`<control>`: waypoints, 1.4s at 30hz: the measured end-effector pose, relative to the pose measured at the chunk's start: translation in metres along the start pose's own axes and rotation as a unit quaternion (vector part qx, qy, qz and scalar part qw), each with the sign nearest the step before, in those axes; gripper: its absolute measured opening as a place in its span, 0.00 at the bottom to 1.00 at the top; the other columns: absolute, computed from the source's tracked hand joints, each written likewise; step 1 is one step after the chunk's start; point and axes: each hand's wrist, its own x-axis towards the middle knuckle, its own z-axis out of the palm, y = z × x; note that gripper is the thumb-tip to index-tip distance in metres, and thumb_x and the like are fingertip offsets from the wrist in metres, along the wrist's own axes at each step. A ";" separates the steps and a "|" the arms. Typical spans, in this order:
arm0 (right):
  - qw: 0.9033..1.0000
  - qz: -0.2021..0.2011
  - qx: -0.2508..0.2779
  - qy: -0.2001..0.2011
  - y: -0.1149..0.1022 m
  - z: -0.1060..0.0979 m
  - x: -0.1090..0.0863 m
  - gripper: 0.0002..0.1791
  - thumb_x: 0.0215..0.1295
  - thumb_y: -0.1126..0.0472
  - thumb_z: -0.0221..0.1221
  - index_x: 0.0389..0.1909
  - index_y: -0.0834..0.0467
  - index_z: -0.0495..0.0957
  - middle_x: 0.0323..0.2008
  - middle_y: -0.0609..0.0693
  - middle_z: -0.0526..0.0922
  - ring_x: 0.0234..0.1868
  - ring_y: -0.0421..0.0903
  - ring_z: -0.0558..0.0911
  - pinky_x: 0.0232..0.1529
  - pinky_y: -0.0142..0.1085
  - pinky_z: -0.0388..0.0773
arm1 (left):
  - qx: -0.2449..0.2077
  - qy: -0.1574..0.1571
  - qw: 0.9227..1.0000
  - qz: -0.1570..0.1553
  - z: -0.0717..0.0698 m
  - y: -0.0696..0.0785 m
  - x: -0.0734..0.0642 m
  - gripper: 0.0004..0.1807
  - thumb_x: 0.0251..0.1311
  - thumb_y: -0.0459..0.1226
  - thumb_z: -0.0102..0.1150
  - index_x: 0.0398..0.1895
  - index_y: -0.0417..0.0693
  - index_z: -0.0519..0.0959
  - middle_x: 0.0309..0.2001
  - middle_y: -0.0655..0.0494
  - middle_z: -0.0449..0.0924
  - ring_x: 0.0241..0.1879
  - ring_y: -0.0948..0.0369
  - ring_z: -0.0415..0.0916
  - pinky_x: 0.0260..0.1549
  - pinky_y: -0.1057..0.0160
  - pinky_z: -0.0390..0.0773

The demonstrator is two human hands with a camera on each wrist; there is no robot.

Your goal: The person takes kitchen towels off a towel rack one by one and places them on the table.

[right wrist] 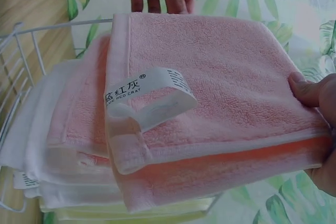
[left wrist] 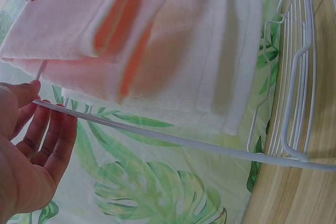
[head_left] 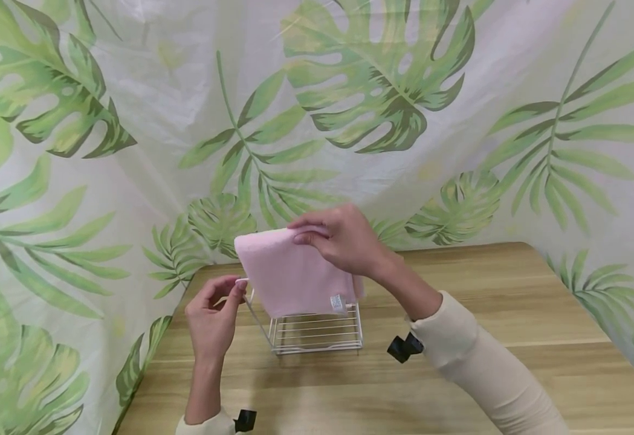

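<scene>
Pinched pink towel (head_left: 295, 272) by its top fold with right hand (head_left: 344, 238), above wire rack (head_left: 317, 347); pinched rack's side with left hand (head_left: 216, 311). Judged towel light, soft, floppy; best taken along that fold.

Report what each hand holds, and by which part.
Right hand: pink towel, pinched at its upper edge. Left hand: white wire rack, pinched at an upper corner of its frame.

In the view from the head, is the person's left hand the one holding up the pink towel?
No, the right hand grips the pink towel, while the left hand pinches the white wire rack.
</scene>
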 end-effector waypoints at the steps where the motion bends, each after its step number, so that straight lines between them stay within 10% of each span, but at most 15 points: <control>1: 1.000 -0.001 0.002 0.002 -0.001 -0.002 0.001 0.08 0.69 0.63 0.72 0.46 0.60 0.92 0.43 0.52 0.95 0.44 0.43 0.94 0.37 0.30 0.87 | -0.001 0.000 1.000 0.000 0.000 0.000 0.000 0.06 0.64 0.25 0.73 0.42 0.30 0.87 0.32 0.68 0.87 0.29 0.71 0.85 0.31 0.74 0.89; 17: 0.997 0.007 0.052 0.062 -0.009 -0.048 0.009 0.07 0.67 0.68 0.73 0.44 0.61 0.92 0.41 0.52 0.95 0.43 0.43 0.94 0.42 0.29 0.90 | -0.007 0.005 1.000 -0.004 -0.001 0.000 -0.001 0.06 0.64 0.26 0.72 0.42 0.31 0.87 0.31 0.66 0.87 0.28 0.66 0.86 0.30 0.73 0.90; 42: 0.986 0.113 0.014 0.122 -0.009 -0.112 -0.030 0.08 0.66 0.67 0.73 0.45 0.58 0.93 0.40 0.52 0.94 0.37 0.28 0.88 0.37 0.19 0.81 | -0.012 0.002 1.000 -0.006 0.000 0.002 -0.001 0.08 0.66 0.26 0.71 0.44 0.26 0.85 0.31 0.65 0.87 0.28 0.69 0.85 0.31 0.73 0.90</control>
